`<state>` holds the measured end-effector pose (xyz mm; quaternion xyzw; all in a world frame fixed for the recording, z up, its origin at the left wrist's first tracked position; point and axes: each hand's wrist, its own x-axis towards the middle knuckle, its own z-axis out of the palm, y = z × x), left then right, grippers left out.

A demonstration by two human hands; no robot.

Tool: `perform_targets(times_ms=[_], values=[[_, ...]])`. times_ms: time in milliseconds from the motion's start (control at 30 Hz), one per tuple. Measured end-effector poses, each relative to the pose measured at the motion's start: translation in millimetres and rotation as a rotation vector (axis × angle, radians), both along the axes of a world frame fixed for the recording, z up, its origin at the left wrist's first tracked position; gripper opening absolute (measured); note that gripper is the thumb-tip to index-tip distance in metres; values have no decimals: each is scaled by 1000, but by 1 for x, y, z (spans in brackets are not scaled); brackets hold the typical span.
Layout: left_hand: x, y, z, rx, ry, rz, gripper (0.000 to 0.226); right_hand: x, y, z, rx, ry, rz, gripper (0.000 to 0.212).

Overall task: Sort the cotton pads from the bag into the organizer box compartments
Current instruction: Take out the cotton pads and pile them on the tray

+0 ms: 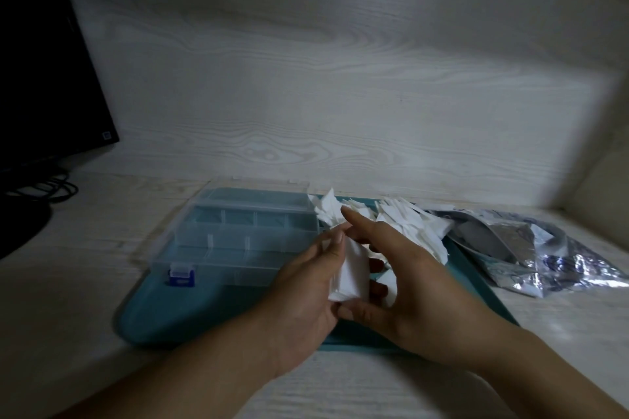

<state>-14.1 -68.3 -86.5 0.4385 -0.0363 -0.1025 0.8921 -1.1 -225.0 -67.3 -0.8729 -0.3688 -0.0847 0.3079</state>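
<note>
Stacked pads (350, 270), edges behind both hands

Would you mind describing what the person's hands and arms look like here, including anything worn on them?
Both arms are bare to the bottom edge of the picture, with no sleeves in view. The left hand and the right hand wear no gloves, and no rings, watch or bracelets show on the fingers or wrists. The picture is dim and slightly blurred, so finer marks cannot be told.

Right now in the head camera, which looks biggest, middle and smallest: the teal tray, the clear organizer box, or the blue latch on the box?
1. Teal tray, the biggest; the box sits on it.
2. Clear organizer box.
3. Blue latch, by far the smallest.
</note>
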Motion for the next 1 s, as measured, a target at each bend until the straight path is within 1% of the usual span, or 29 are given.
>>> perform_targets(times_ms=[100,200,267,367,433,567,700,767,833,900,1000], values=[[1,0,1,-1,2,-3,43,-1,2,0,12,-6,2,95],[1,-1,4,-48,33,-34,43,-1,2,-1,30,14,2,93],[1,-1,3,-70,31,-41,41,0,2,-2,44,27,-2,94],[0,0,0,-46,15,-38,34,1,2,-3,77,85,16,99],[1,2,-3,-25,19,-34,32,0,2,-3,72,88,18,99],[3,2,-3,-15,21,-32,38,0,2,-3,60,49,8,96],[4,3,-3,39,-39,-105,33,0,3,-2,15,-5,1,97],[6,5,-7,68,-65,-139,47,0,4,-3,-14,-57,5,96],[8,6,-10,97,-79,-154,52,-1,6,-5,-39,-101,13,95],[9,6,-11,137,-93,-147,52,-2,7,-7,-61,-151,19,93],[8,4,-11,175,-89,-113,45,-4,8,-5,-102,-215,18,91]])
